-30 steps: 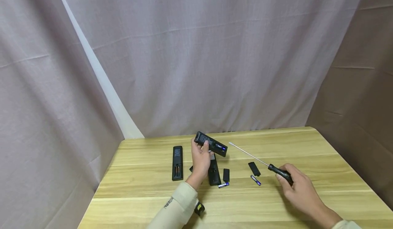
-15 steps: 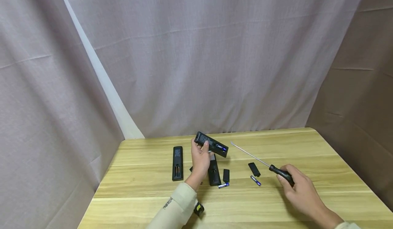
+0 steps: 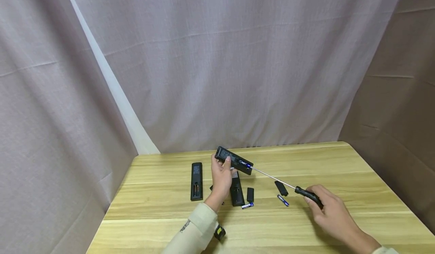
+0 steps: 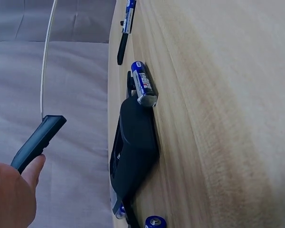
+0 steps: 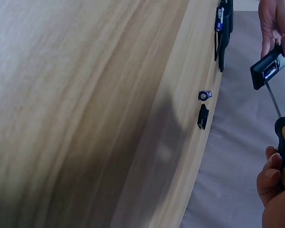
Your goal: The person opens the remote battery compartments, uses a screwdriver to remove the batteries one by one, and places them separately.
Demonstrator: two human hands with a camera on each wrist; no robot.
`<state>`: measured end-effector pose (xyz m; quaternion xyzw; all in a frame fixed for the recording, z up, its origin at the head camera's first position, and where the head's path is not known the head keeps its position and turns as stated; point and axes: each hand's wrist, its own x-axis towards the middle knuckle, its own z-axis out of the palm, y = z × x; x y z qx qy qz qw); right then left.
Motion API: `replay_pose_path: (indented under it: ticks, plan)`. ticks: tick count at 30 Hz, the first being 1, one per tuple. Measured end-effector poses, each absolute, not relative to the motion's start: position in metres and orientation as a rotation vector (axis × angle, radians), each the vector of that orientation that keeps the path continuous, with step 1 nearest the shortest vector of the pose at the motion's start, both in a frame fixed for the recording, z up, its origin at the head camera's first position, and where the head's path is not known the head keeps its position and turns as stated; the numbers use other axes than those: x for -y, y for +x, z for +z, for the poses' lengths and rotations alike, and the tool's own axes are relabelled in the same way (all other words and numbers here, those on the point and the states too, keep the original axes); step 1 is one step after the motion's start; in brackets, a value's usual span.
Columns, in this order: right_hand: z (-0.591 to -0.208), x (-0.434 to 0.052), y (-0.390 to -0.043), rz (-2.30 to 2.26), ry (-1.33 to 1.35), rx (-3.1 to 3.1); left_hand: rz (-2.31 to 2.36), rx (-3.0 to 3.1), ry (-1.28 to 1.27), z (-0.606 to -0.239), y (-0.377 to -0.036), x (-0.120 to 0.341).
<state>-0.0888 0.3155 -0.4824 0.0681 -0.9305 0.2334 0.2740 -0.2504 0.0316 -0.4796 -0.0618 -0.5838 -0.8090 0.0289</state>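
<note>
Held above the table, a black remote control (image 3: 227,154) has its back turned up and its battery compartment uncovered. My left hand (image 3: 221,178) grips it, thumb on the back. A blue-and-silver battery (image 3: 245,164) shows inside the compartment. My right hand (image 3: 331,210) holds a screwdriver (image 3: 307,195) by its black handle; yellow also shows on that handle in the right wrist view. The long metal shaft (image 5: 273,99) reaches to the compartment's end, where the tip meets or nearly meets the battery. Whether it touches is too small to tell.
On the wooden table (image 3: 163,227) lie another remote (image 3: 196,181) with its compartment uncovered and a third remote (image 3: 237,193), partly behind my left hand. Two battery covers (image 3: 250,194) and loose batteries (image 3: 283,200) lie nearby. A black-and-yellow object (image 3: 220,232) sits beside my left sleeve.
The screwdriver has shifted left, bringing its tip from beyond the remote's edge to the battery compartment. My left hand and the remote have barely moved.
</note>
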Motion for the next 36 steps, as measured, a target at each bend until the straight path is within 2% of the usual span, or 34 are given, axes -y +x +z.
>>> replay_pose_path:
  ticks: [11,29,36]
  plan:
    - [-0.47,-0.305,-0.088,0.495,0.227,2.499,-2.44,1.871,-0.245,-0.48,-0.246,-0.03]
    - [-0.461,-0.292,-0.098,0.249,0.504,2.339,-2.348,1.921,-0.22,-0.478,-0.245,-0.033]
    - [-0.461,-0.296,-0.095,0.487,0.35,2.477,-2.449,1.821,-0.214,-0.481,-0.249,-0.03]
